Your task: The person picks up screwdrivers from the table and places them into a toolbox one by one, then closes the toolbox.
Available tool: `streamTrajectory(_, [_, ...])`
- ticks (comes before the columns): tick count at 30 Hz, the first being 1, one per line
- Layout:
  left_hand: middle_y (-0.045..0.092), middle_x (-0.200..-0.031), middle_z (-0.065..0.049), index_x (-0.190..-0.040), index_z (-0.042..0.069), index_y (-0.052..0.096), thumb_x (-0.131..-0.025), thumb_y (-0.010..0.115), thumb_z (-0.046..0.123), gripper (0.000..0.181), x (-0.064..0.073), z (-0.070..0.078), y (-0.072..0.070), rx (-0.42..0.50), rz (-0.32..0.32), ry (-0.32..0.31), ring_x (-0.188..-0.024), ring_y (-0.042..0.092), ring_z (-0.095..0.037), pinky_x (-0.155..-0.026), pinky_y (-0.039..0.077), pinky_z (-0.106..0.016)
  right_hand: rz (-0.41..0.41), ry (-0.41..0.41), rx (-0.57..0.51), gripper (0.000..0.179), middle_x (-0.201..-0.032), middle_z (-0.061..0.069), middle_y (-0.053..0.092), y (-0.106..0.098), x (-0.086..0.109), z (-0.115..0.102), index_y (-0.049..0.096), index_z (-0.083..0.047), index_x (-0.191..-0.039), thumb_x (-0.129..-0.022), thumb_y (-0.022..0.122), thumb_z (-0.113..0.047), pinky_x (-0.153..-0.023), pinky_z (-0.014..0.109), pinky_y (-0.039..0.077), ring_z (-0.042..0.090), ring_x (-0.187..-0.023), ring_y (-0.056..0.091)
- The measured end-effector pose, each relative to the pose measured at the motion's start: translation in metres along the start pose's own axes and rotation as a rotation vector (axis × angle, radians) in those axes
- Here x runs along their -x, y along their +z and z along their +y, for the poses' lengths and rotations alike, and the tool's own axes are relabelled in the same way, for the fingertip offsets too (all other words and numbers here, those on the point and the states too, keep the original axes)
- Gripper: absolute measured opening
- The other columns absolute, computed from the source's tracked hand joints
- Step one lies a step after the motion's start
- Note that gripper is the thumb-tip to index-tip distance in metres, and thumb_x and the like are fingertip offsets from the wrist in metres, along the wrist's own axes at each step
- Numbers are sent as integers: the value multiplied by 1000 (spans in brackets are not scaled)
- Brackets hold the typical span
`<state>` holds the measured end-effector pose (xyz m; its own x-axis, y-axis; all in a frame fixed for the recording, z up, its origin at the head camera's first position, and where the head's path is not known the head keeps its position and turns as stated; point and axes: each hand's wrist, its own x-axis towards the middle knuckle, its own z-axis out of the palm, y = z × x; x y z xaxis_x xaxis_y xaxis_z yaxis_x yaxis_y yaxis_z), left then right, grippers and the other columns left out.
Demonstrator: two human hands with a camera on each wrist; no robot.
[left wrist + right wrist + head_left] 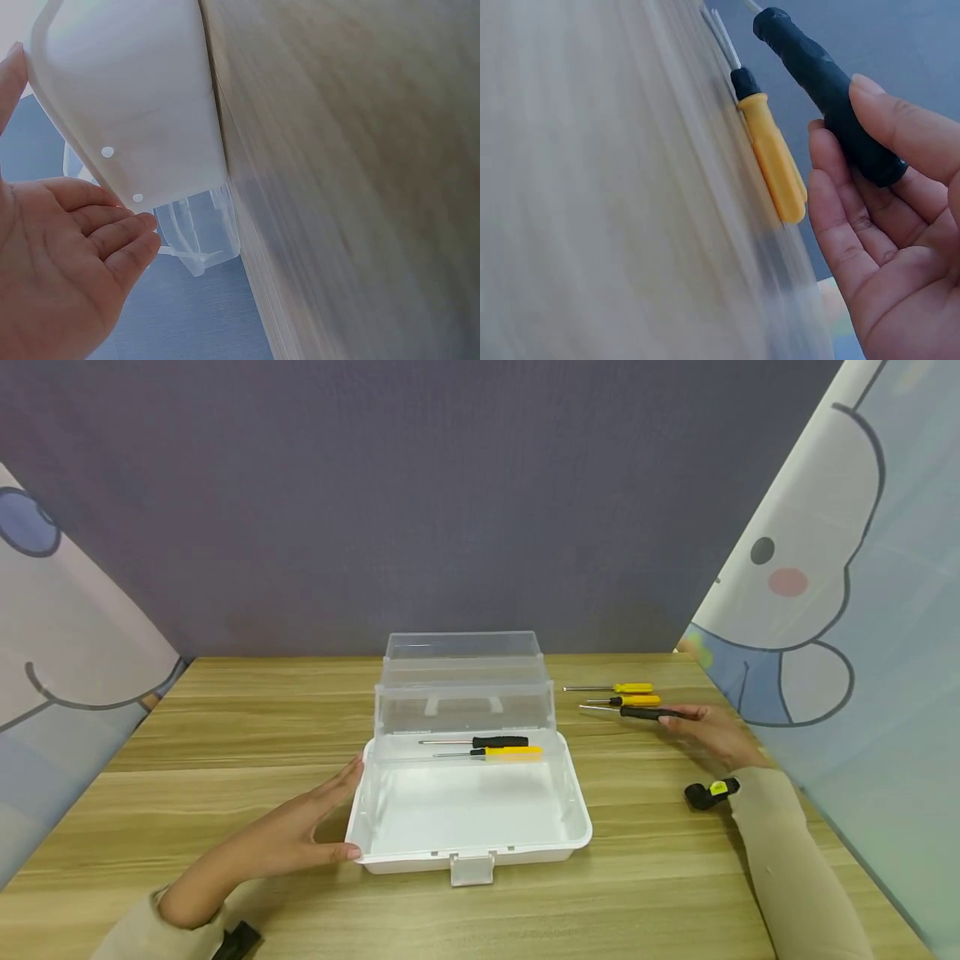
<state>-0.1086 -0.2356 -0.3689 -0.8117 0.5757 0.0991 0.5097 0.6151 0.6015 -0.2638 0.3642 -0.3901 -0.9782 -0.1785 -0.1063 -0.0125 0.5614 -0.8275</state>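
Note:
My right hand (711,733) pinches the handle end of a black screwdriver (640,713) between thumb and fingers, at the right of the table. In the right wrist view the black handle (821,86) is raised off the wood. Just beyond it lie two yellow screwdrivers, a yellow-and-black one (636,701) and a yellow one (632,688). My left hand (296,835) touches the left side of a white toolbox (581,827), thumb at the front corner and fingers further back. Inside, along the back, are another black screwdriver (501,742) and a yellow-handled screwdriver (517,753).
The toolbox's clear lid (465,706) stands raised at the back, and its clear latch (472,869) hangs at the front. A grey wall (450,510) rises behind the wooden table (247,710). Printed cartoon curtains (795,560) flank both sides.

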Motion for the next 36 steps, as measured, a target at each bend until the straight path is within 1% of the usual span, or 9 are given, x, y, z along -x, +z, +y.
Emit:
streamTrajectory(4, [10,-155,-19,-150,1,15,-84,70,39,94,0,0,0,-8,5,6,-138,17,-38,-103,7,-3,20,-26,-40,57,-99,-25,60,3,-1,-4,52,8,-128,-91,64,-33,-79,18,49,-3,-92,59])
streamTrajectory(9, [10,-155,-20,-149,-1,16,-83,70,38,93,0,1,0,-10,5,10,-137,19,-43,-103,7,-3,36,-46,-85,47,-96,-27,61,5,-1,-6,58,4,-123,-90,65,-29,-79,16,48,-5,-90,59])
streamTrajectory(15, [9,-155,-20,-149,0,15,-84,70,38,94,1,1,0,-3,3,5,-137,18,-42,-102,7,-2,28,-49,-182,19,-97,-25,64,8,-1,-11,69,-20,-109,-91,64,-24,-81,17,48,-3,-91,60])
streamTrajectory(18, [9,-155,-20,-149,0,16,-84,70,38,93,2,1,0,0,5,5,-139,16,-38,-102,7,-3,16,-46,-210,22,-99,-25,63,9,0,-15,68,-20,-113,-92,63,-24,-82,20,49,-4,-92,60])
streamTrajectory(23, [10,-155,-20,-149,-1,17,-83,70,39,93,2,0,0,-1,9,9,-140,15,-32,-103,7,-3,14,-32,-171,39,-103,-29,59,10,2,-19,61,-14,-126,-92,62,-32,-86,21,47,-6,-95,59])
streamTrajectory(28, [10,-155,-20,-149,-1,17,-83,70,39,93,1,0,1,-7,12,13,-136,20,-45,-103,7,-2,7,-66,-269,25,-105,-25,64,12,1,-21,67,-19,-117,-93,60,-23,-86,19,48,-4,-96,60])
streamTrajectory(31, [10,-155,-20,-149,0,17,-84,70,38,93,0,0,1,-2,9,12,-136,20,-46,-103,7,-3,11,-91,-322,21,-104,-23,65,13,0,-23,70,-21,-112,-93,60,-18,-83,15,48,-3,-94,61])
streamTrajectory(33, [10,-155,-19,-149,0,17,-83,70,39,93,0,-1,1,-1,8,11,-137,19,-43,-103,7,-3,21,-91,-318,22,-102,-23,65,14,0,-26,69,-18,-113,-93,61,-19,-83,16,49,-3,-94,62])
streamTrajectory(36, [10,-155,-20,-149,0,16,-83,70,39,94,-1,-1,1,-3,7,15,-137,18,-40,-103,7,-3,45,-55,-257,30,-100,-25,65,15,2,-30,66,-15,-119,-92,62,-27,-88,21,47,-5,-94,60])
